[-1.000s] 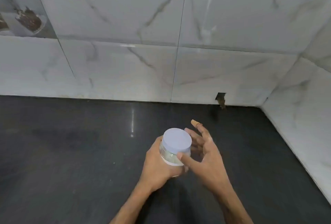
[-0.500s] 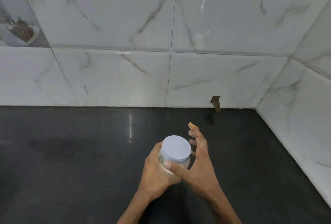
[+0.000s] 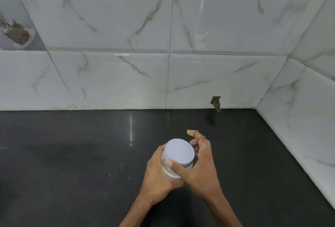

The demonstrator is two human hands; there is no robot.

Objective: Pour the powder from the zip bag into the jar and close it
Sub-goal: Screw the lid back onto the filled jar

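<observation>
Jar point(image 3: 167, 169): clear-walled, located lower centre of the frame, above the dark worktop point(image 3: 72, 163). Whether its base touches the worktop cannot be told. White powder shows through the wall near the bottom. Lid point(image 3: 179, 151): pale lavender, seated on the jar mouth.

Left hand point(image 3: 159, 174): grip closed around the jar body from the left side, fingers wrapped behind it.

Right hand point(image 3: 201, 165): grip partly closed on the lid; thumb pressed on the lid's near rim, fingers curled along its right edge. One finger is extended toward the wall, with a tan bandage point(image 3: 192, 132) on its tip.

Background: marble-pattern wall tiles point(image 3: 199, 27); a chipped hole point(image 3: 216, 102) in the lower tile, right of centre.
</observation>
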